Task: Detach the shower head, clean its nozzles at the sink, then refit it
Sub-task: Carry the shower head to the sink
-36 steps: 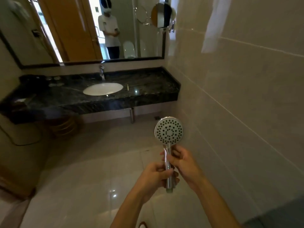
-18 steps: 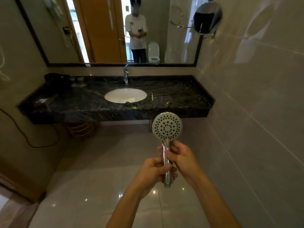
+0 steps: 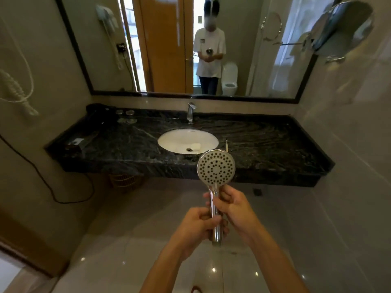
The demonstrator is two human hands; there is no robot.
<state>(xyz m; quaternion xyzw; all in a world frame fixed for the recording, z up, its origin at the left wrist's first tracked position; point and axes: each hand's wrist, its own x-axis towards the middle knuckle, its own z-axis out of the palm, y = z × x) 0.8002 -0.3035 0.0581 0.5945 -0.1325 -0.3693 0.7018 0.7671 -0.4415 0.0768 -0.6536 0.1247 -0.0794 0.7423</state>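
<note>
Head view: both hands' grips, left hand [image 3: 197,222] and right hand [image 3: 231,205], clasp the detached shower head [image 3: 216,167]; next comes reaching the sink [image 3: 179,138] for nozzle cleaning

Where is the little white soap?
In the head view, the white soap lies inside the white sink basin, just right of the drain, straight below the tap.

The sink [image 3: 179,138] sits in the counter [image 3: 264,144], tap [image 3: 191,112] behind it (mirror [image 3: 169,49] above), shower head [image 3: 216,167] in front
</note>
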